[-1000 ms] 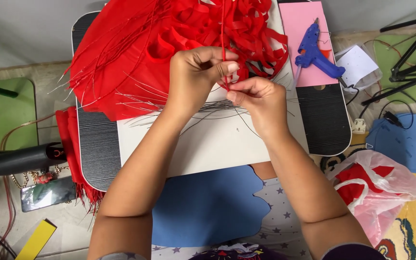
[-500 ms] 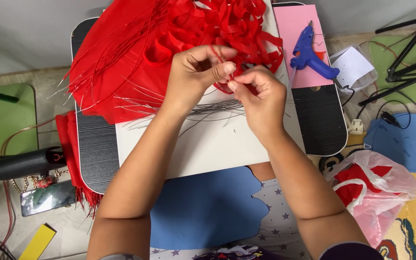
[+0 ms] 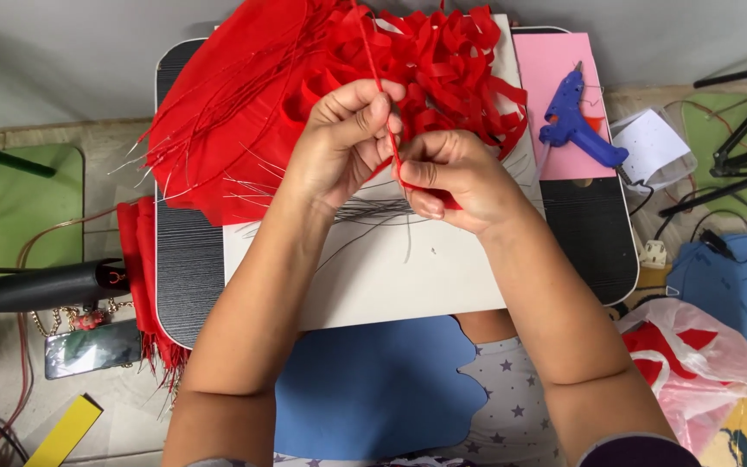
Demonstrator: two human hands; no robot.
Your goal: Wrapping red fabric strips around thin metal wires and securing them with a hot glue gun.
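I see red strip (image 3: pixel 384 104) running near-vertical between both hands | left hand (image 3: pixel 343 138) pinches it higher | right hand (image 3: pixel 451 177) pinches lower end | above bench (image 3: pixel 391 277), before red pile (image 3: pixel 304 78)

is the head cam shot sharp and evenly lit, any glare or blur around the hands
Head view: soft, even light, no hard glare; faint shadows fall under the left hand and right hand onto the white board. Both hands and the red strip they pinch look sharp, no motion blur. The blue glue gun is crisp too; edges bend slightly from the wide lens.
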